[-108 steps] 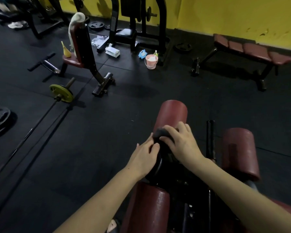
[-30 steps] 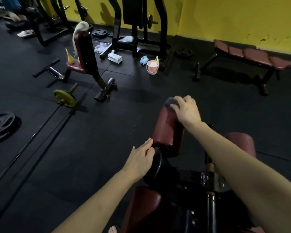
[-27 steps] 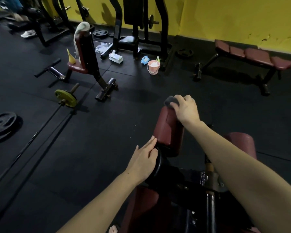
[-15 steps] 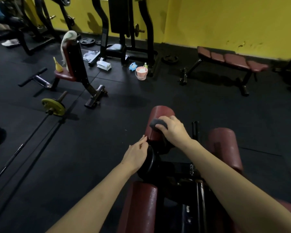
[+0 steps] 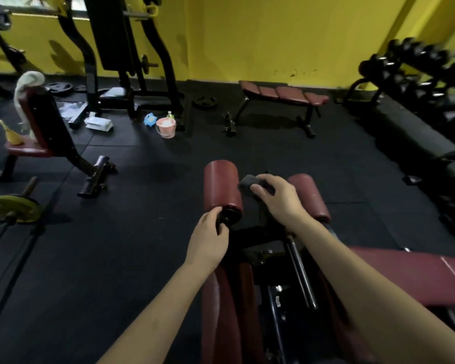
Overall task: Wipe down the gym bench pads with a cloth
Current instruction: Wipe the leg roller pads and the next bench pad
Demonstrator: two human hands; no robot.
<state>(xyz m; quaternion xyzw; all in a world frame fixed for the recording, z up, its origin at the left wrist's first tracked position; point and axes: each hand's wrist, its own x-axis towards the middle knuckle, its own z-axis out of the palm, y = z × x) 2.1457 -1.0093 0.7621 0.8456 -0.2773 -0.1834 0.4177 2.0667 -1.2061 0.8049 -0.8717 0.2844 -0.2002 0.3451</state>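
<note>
Cloth [image 5: 248, 183], dark grey, sits bunched in our right hand [image 5: 278, 197], fingers [image 5: 258, 191] curled around it, between the two maroon roller pads. Our left hand [image 5: 210, 239] grips the black end cap [image 5: 227, 216] of the left roller pad [image 5: 222, 184], fingers wrapped on it.

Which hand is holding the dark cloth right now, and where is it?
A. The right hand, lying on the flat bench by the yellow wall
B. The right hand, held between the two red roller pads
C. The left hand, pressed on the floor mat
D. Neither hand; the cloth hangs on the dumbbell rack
B: the right hand grips the dark cloth between the left roller pad and the right roller pad, while the left hand holds the left roller's end cap.
</note>
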